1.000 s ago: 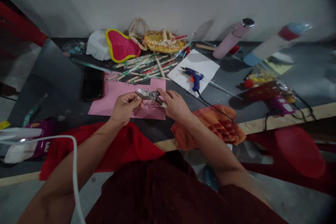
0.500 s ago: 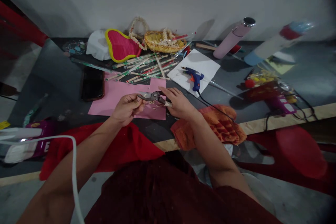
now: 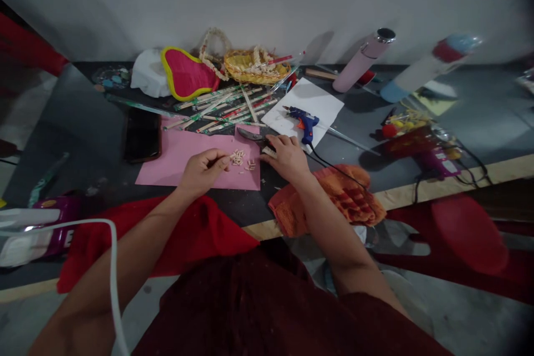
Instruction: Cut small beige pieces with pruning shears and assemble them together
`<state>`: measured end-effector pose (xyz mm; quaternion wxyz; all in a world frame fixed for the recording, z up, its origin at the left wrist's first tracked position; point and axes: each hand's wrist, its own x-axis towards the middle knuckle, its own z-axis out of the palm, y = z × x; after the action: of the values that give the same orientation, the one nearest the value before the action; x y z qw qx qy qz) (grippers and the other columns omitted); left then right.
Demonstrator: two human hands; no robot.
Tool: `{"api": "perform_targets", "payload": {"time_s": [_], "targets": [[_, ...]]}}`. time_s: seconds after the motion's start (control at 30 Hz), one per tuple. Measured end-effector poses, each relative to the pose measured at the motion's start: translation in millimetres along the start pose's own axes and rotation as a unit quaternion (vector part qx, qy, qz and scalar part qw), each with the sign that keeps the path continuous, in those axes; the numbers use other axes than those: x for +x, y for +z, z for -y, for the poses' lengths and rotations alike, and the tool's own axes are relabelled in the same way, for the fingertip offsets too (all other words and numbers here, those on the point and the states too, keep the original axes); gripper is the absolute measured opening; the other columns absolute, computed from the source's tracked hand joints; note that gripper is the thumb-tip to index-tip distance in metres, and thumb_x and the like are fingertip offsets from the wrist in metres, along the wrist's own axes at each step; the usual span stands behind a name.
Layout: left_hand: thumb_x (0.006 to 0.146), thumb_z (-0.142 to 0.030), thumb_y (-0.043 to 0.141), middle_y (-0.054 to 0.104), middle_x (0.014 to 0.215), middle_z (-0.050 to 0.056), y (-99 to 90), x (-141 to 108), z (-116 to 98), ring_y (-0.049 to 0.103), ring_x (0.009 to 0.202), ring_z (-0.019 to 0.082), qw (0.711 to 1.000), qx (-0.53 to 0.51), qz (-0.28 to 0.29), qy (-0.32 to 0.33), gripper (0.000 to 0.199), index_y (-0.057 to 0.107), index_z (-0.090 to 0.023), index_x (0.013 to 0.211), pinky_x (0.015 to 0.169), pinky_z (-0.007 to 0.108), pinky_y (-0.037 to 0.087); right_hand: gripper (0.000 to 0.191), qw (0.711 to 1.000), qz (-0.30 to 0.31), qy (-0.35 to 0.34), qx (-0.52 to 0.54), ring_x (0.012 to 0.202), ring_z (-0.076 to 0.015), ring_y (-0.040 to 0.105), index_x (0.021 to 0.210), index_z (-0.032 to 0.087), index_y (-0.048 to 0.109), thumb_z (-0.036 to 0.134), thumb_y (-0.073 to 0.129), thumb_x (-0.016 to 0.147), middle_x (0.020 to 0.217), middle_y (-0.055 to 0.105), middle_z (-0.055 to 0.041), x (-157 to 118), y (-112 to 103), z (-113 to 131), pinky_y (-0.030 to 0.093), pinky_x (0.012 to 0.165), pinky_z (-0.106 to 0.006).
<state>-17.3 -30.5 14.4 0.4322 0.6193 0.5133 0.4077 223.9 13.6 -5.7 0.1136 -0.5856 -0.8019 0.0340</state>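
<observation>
Above the pink paper [image 3: 183, 161], my left hand [image 3: 203, 169] is closed, thumb and forefinger pinched together; anything between them is too small or hidden to name. Right at its fingertips lies a small heap of short cut wooden pieces [image 3: 237, 157], with several more pieces [image 3: 250, 165] just to the right. My right hand [image 3: 287, 158] wraps over the handles of the pruning shears [image 3: 249, 134], which are low over the table at the paper's right edge. The dark blades point left over the paper; most of the handles are under my fingers.
Behind the paper lie several wrapped chopsticks [image 3: 225, 108], with a wicker basket [image 3: 254, 73] farther back. A blue glue gun [image 3: 306, 124] rests on white paper [image 3: 329, 101], its cord trailing right across an orange towel [image 3: 354, 194]. A phone [image 3: 142, 136] is at left, a pink bottle [image 3: 361, 64] at back right.
The shears have moved away from my left hand, right and down toward the table, with my right hand. My left hand stays pinched over the paper, and the wooden pieces are now uncovered.
</observation>
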Motion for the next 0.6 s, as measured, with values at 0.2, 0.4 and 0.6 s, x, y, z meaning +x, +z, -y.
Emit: {"api": "perform_targets", "payload": {"time_s": [0.2,0.4,0.6], "targets": [[0.082,-0.038,0.057,0.071,0.087,0.004,2.3,-3,7,0.063,0.075,0.015,0.988,0.147,-0.013,0.055,0.025,0.069,-0.019,0.094,0.068,0.024,0.047,0.032,0.987,-0.097,-0.023,0.128,0.103,-0.0246,0.05,0.106,0.019,0.062,0.041,0.043,0.092,0.108,0.06,-0.0103,-4,-12,16,0.041,0.087,-0.037],[0.085,-0.032,0.051,0.072,0.088,0.005,2.9,-3,2,0.064,0.085,0.018,0.956,0.246,0.013,0.158,0.023,0.071,-0.022,0.09,0.08,0.029,0.047,0.039,0.874,0.1,-0.107,0.464,0.063,-0.0106,0.048,0.079,0.017,0.054,0.048,0.035,0.095,0.07,0.053,0.0004,-14,-11,49,0.037,0.059,-0.023],[0.083,-0.024,0.05,0.073,0.088,0.006,5.1,-3,6,0.063,0.082,0.019,0.935,0.302,0.034,0.184,0.022,0.072,-0.023,0.088,0.078,0.031,0.047,0.04,0.838,0.162,-0.133,0.503,0.058,-0.0082,0.041,0.07,0.018,0.047,0.049,0.037,0.093,0.063,0.044,0.0036,-14,-6,53,0.033,0.056,-0.021]]}}
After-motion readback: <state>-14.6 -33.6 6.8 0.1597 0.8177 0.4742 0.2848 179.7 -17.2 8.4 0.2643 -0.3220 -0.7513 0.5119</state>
